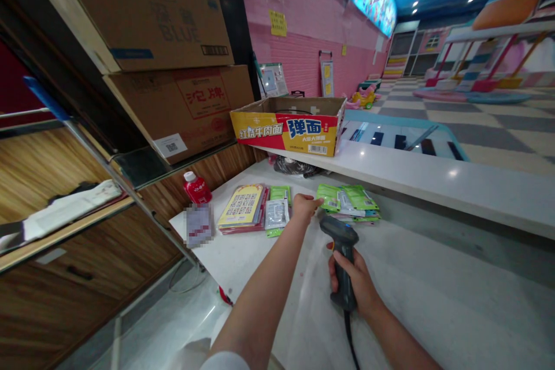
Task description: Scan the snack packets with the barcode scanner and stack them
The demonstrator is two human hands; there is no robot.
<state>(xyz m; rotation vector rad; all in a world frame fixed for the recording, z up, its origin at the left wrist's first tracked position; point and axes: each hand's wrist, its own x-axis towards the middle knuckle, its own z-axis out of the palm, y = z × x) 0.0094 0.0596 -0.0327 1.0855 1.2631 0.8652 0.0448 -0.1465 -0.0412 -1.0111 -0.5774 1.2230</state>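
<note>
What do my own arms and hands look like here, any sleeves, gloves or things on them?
Your left hand and right hand are both ungloved, with no watch or bracelet visible. A plain whitish sleeve shows on the left arm at the picture's bottom edge. The right forearm is bare as far as it shows.

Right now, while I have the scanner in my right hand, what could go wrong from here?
The green packets by the left hand overlap loosely, so pulling one might make others slide.
The cable below the scanner in the right hand could catch if swung across the table.
The red bottle is near the table's left edge, so a knock might send it off.
</note>
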